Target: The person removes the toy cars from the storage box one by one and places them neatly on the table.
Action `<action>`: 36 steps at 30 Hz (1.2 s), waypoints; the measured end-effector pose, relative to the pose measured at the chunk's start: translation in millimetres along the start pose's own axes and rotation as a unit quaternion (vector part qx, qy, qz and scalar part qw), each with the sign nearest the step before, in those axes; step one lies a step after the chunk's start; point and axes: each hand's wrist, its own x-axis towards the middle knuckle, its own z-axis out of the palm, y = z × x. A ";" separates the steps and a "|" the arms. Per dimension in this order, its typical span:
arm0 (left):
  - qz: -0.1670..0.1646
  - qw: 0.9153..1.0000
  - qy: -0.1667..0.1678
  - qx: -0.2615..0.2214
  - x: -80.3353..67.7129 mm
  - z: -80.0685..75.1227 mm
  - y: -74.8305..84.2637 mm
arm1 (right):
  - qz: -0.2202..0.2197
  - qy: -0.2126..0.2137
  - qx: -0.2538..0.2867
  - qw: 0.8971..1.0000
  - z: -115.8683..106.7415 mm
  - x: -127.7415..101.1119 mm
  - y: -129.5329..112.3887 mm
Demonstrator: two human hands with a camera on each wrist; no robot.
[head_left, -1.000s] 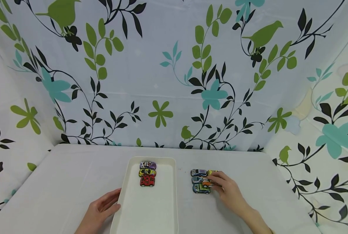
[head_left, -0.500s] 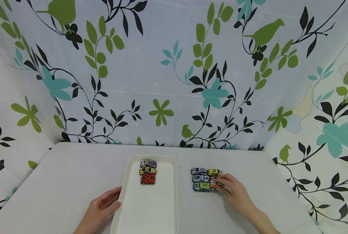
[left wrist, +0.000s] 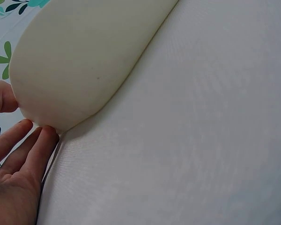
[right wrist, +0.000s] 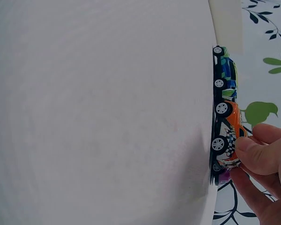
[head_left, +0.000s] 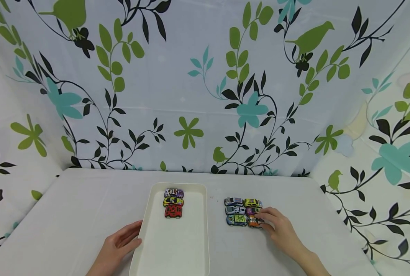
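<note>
My right hand (head_left: 280, 231) lay on the table (head_left: 87, 207) beside the loose cluster of toy cars, its fingertips (right wrist: 251, 154) pinching the orange car (head_left: 255, 221) at its rear end; that car stood on its wheels at the near right corner of the cluster, nose to tail with the green-and-blue car (head_left: 237, 220); behind it sat a purple car (head_left: 251, 211), a yellow car (head_left: 251, 202) and two pale blue ones, all touching or just beside one another. My left hand (head_left: 117, 245) rested flat and relaxed against the near left wall of the white tray (head_left: 194, 245), fingers (left wrist: 23, 143) straight and touching its outer side, gripping nothing; in the far end of the tray three cars stood in a close row: purple-and-white car (head_left: 174, 193), yellow-and-black car (head_left: 173, 201), red car (head_left: 173, 211). The tray lay well apart from the cluster, to its left.
</note>
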 end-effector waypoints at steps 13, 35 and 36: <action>-0.002 1.000 0.004 0.003 -0.3 0.0 0.7 | -0.011 -0.007 0.006 1.000 2.5 -1.2 2.6; -0.001 1.000 0.002 0.006 -0.1 -0.4 0.9 | 0.017 -0.008 -0.001 1.000 1.9 0.0 -0.4; -0.002 1.000 0.002 0.005 -0.1 -0.3 1.2 | 0.019 -0.010 0.001 1.000 1.7 0.1 -0.6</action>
